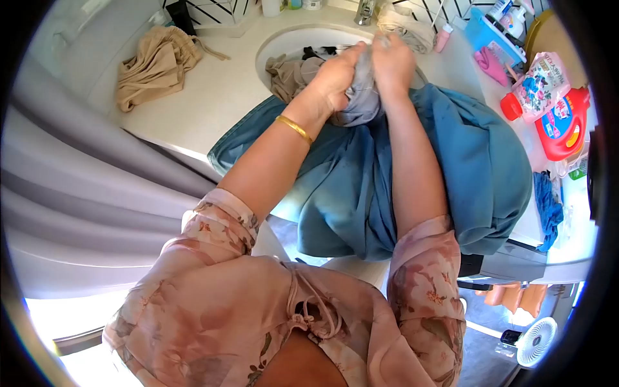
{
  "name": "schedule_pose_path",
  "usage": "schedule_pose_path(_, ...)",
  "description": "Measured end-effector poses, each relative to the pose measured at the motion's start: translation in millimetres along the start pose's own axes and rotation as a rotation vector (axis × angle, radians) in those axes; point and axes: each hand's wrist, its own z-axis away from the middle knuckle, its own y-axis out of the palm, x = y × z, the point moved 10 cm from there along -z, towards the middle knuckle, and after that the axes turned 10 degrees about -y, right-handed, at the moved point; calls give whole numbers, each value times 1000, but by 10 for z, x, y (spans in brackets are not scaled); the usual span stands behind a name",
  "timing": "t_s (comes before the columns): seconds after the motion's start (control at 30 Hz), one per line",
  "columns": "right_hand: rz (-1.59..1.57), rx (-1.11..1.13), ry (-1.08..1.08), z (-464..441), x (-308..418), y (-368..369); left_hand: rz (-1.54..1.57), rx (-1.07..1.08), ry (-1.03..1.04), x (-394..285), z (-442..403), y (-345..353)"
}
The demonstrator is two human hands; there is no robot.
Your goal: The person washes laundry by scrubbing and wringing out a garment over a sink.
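Nearest, below the grip, a large teal cloth point(342, 209) draped over the counter's point(216, 84) front edge. Above it, the left hand point(338, 74) and right hand point(393, 64) were closed firmly, side by side, on a bunched grey cloth point(362, 106), its lower folds drooping between them onto the teal. Good handling probably called for tight, close fists, lifted over the basin point(278, 45). Just left, a brown garment point(293, 76) lay inside; beyond stood a chrome faucet point(365, 13).

Arms point(418, 158) stretched forward, hands point(393, 68) clenched, close together
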Motion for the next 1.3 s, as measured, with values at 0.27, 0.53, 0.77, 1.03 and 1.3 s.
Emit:
schedule_pose_path(0.27, -1020, 771, 94, 350, 264, 405, -15, 60, -29, -166, -44, -182)
schedule_pose_path(0.53, -405, 744, 6, 370, -107, 735, -280, -476, 386, -536, 95, -535)
schedule_pose_path(0.77, -1473, -4, 609, -159, -632, 88, -2, 378, 27, -302, -15, 26)
schedule_pose_path(1.03, -1841, -56, 509, -209, -94, -259, 76, 545, -305, 539, 60, 576)
schedule_pose_path(1.3, -1472, 27, 618, 37, -187, 95, 719, 387, 191, -577, -12, -228)
